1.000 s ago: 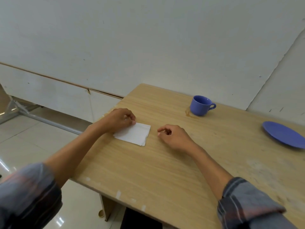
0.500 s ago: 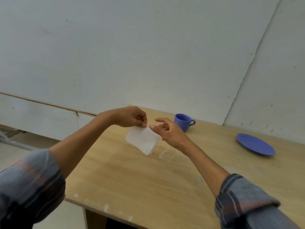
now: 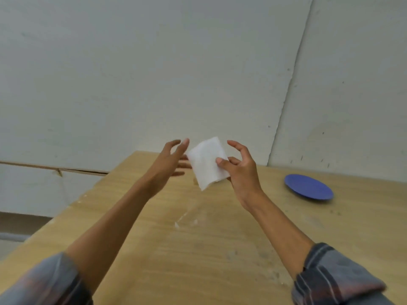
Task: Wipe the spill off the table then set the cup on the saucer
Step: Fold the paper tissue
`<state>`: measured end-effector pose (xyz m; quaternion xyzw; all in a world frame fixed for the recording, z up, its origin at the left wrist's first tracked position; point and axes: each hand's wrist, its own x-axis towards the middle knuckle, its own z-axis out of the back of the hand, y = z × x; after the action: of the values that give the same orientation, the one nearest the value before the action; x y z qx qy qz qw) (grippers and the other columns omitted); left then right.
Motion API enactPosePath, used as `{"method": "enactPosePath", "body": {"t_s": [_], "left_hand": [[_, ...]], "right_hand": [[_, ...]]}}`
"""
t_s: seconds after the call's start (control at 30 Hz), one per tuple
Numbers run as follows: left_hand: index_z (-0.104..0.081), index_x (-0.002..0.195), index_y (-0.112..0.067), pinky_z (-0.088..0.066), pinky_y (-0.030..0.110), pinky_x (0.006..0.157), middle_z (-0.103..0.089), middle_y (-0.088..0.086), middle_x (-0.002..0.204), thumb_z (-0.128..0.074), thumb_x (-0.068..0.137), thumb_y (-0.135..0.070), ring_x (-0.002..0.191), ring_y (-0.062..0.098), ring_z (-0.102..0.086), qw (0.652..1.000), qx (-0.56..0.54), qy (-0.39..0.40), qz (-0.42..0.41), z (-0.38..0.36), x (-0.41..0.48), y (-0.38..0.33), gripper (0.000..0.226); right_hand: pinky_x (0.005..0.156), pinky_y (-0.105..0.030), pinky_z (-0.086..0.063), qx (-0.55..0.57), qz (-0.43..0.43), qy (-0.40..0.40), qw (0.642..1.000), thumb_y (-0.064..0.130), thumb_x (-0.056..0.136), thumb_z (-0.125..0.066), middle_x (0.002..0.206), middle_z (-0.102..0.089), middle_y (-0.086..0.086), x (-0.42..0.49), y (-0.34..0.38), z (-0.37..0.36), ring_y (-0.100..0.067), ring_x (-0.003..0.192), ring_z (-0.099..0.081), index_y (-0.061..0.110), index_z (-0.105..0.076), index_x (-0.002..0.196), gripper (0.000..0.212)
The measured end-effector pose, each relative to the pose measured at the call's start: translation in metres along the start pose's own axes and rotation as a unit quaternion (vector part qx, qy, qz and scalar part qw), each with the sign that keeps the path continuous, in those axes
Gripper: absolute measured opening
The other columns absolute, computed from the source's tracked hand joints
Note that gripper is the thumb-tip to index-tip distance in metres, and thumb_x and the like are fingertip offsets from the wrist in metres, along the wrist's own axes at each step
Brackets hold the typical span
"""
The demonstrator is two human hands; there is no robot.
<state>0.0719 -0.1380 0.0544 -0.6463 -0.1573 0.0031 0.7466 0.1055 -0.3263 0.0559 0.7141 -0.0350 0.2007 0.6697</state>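
A folded white napkin (image 3: 207, 161) is held up above the wooden table (image 3: 220, 260), pinched between the thumb and fingers of my right hand (image 3: 240, 170). My left hand (image 3: 169, 164) hovers just left of the napkin with its fingers spread and straight, holding nothing. A blue saucer (image 3: 308, 187) lies on the table to the right, with nothing on it. The blue cup and the spill are hidden behind the napkin and my hands.
A pale wall runs close behind the table's far edge. The table's left edge slants down toward the floor at the left. Whitish scuff marks (image 3: 187, 219) show on the tabletop in front of my hands.
The napkin passed from my left hand to my right hand and rose higher. My left hand let go and opened. The napkin and hands now cover the cup.
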Motion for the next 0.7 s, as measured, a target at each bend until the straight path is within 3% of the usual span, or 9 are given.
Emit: {"method": "enactPosePath", "body": {"t_s": [0.1,0.2,0.4,0.57,0.7], "left_hand": [[-0.018,0.144,-0.044,-0.052,0.045,0.092,-0.068,0.009,0.116,-0.054,0.07,-0.078,0.1,0.023,-0.07,0.994,-0.06,0.083,0.034,-0.032,0.002,0.011,0.09],[-0.01,0.146,-0.046,-0.054,0.04,0.089,-0.067,0.003,0.118,-0.061,0.083,-0.056,0.1,0.023,-0.07,0.991,-0.097,0.089,-0.003,-0.059,0.007,0.006,0.082],[-0.042,0.134,-0.042,-0.058,0.032,0.077,-0.074,0.009,0.101,-0.067,0.088,-0.022,0.093,0.022,-0.071,0.994,-0.052,0.023,-0.089,-0.072,0.031,-0.005,0.056],[-0.064,0.115,-0.025,-0.056,0.027,0.073,-0.074,0.006,0.102,-0.064,0.09,-0.017,0.092,0.018,-0.07,0.992,-0.041,0.023,-0.118,-0.066,0.054,-0.006,0.026],[-0.073,0.1,-0.018,-0.053,0.019,0.074,-0.075,-0.004,0.096,-0.063,0.09,-0.018,0.088,0.006,-0.068,0.993,0.0,0.021,-0.114,-0.059,0.068,0.006,0.014]], "right_hand": [[0.084,-0.049,-0.056,0.046,-0.006,-0.048,0.998,0.017,0.075,-0.071,0.092,-0.071,-0.014,0.011,-0.005,0.017,-0.033,0.096,-0.066,0.04,-0.056,0.113,0.047],[0.085,-0.049,-0.056,0.074,-0.009,-0.067,0.995,0.016,0.076,-0.07,0.098,-0.071,-0.012,0.019,-0.011,0.028,-0.032,0.098,-0.066,0.038,-0.059,0.113,0.044],[0.073,-0.039,-0.06,0.087,0.009,-0.063,0.994,0.011,0.084,-0.065,0.095,-0.072,-0.005,0.037,-0.017,0.043,-0.02,0.091,-0.068,0.029,-0.066,0.11,0.032],[0.064,-0.037,-0.061,0.001,0.057,-0.013,0.998,0.009,0.09,-0.058,0.058,-0.059,0.008,0.057,-0.021,0.052,-0.01,0.071,-0.063,0.036,-0.056,0.126,0.045],[0.061,-0.032,-0.06,-0.038,0.048,0.025,0.998,0.01,0.092,-0.055,0.075,-0.066,0.006,0.069,-0.025,0.052,-0.007,0.073,-0.063,0.03,-0.065,0.115,0.032]]}}
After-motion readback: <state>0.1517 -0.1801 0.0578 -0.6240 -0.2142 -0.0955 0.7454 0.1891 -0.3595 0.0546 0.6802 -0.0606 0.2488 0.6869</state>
